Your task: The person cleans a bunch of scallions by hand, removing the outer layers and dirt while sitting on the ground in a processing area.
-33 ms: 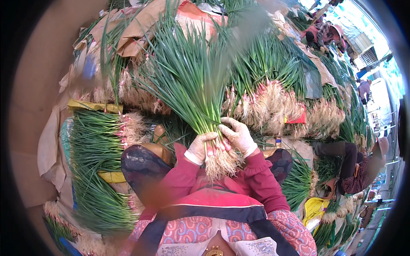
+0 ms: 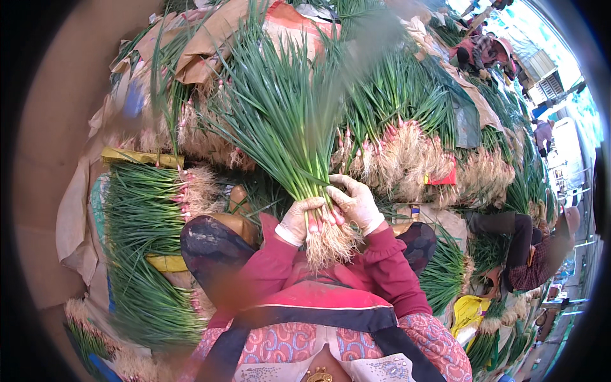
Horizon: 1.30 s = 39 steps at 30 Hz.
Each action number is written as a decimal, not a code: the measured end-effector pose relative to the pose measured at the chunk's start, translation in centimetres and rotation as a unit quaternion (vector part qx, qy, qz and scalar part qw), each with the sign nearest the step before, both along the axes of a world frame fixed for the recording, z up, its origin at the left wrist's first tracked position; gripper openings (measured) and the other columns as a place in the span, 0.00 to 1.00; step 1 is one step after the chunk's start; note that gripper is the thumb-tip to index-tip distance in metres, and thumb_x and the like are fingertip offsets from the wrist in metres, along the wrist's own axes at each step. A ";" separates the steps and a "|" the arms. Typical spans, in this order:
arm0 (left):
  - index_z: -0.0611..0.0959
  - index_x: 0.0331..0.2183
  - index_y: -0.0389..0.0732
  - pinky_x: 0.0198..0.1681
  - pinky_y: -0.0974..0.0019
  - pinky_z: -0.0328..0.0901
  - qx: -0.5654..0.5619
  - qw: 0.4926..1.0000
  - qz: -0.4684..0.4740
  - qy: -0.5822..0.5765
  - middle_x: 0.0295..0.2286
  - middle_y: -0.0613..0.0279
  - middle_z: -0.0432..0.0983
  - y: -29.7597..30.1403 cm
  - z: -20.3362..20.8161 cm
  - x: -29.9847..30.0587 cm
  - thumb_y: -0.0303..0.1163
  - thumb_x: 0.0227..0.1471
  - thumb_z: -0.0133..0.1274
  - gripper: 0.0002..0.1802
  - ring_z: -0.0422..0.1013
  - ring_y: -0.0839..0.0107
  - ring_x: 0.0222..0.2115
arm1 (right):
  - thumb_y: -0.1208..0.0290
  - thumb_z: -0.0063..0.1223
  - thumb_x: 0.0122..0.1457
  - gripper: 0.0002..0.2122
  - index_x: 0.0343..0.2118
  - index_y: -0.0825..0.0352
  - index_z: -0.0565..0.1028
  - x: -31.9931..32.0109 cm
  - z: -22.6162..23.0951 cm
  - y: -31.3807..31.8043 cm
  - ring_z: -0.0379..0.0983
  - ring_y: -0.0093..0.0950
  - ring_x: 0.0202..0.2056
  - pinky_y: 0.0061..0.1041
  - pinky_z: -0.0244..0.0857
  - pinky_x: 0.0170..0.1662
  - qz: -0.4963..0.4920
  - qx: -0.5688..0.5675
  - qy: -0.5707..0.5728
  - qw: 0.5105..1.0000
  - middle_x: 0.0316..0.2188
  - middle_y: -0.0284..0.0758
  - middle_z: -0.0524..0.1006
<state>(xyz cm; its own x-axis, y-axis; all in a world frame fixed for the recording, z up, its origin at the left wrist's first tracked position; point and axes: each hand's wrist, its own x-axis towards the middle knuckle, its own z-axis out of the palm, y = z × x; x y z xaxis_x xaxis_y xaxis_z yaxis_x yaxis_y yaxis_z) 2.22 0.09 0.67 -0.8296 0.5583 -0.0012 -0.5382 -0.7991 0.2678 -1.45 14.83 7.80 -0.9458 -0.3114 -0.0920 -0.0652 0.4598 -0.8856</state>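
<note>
Both hands wear pale gloves and grip one bunch of spring onions [image 2: 283, 127] in front of my body. Its long green leaves fan out away from me. The pinkish-white bulbs and pale, stringy roots [image 2: 330, 247] hang toward my lap. My left hand [image 2: 296, 218] is closed round the left side of the bunch, just above the bulbs. From the right, my right hand [image 2: 354, 202] holds the stalks, its thumb and fingers bent over them. Part of the fingers behind the stalks is hidden.
Stacked spring onions [image 2: 143, 210] lie to my left, and a long row with bulbs and roots [image 2: 401, 153] lies ahead. Brown paper [image 2: 210, 44] covers part of the far pile. A yellow sack [image 2: 470, 315] is at lower right. Co-workers [image 2: 538, 264] sit along the right side.
</note>
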 end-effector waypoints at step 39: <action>0.62 0.53 0.33 0.47 0.52 0.63 0.028 0.999 0.041 -0.015 0.43 0.50 0.69 0.4 0.7 -0.4 0.30 0.41 0.52 0.36 0.69 0.55 0.40 | 0.68 0.53 0.48 0.09 0.25 0.70 0.75 -10.0 -1.2 6.4 0.70 0.20 0.23 0.21 0.65 0.28 -0.132 0.160 -0.029 0.978 0.19 0.33 0.75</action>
<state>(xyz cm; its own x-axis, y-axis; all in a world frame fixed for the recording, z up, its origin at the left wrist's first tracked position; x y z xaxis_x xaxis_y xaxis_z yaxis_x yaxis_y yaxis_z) 1.84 0.52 1.32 -0.8724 0.4887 0.0030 -0.4776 -0.8539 0.2070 -11.43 21.24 6.64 -0.9795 -0.0043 -0.2015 0.1394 0.7074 -0.6929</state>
